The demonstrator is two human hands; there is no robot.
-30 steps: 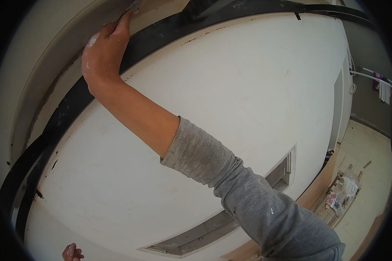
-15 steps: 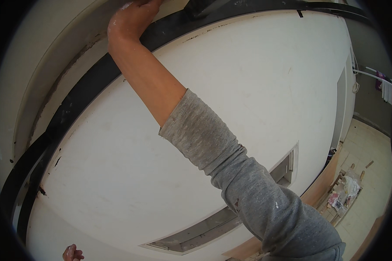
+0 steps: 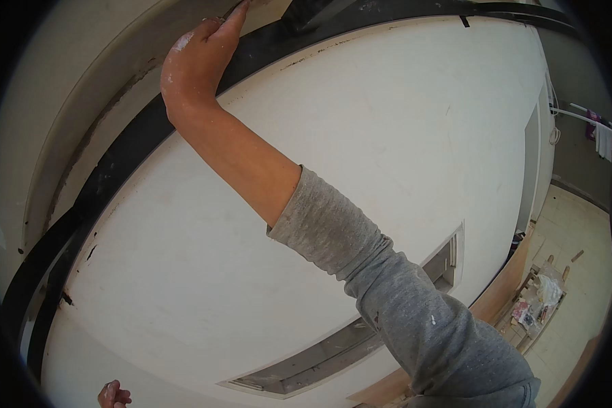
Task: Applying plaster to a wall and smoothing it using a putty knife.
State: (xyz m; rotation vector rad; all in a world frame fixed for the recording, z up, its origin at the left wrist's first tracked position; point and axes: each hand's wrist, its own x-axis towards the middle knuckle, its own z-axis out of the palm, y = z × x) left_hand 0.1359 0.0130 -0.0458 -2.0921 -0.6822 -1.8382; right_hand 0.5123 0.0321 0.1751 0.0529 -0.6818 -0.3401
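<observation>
"Reaching up high, that right hand (image 3: 200, 66), isn't it?"
"Yes, over by the black beam (image 3: 119, 149). The beam curves past behind the hand, along the edge of the white wall (image 3: 381, 136); I can't tell if they touch."
"And its fingers (image 3: 233, 26)?"
"One is stretched out, its tip almost lost at the top. I can't tell how far open they are, or what they have hold of."
"The left hand (image 3: 113, 395)?"
"Low on the left, well apart, in front of the wall, with the fingers curled in. I can't tell whether they hold anything."
"There's white smeared on the right one."
"And flecks on the grey sleeve (image 3: 415, 292)."
</observation>
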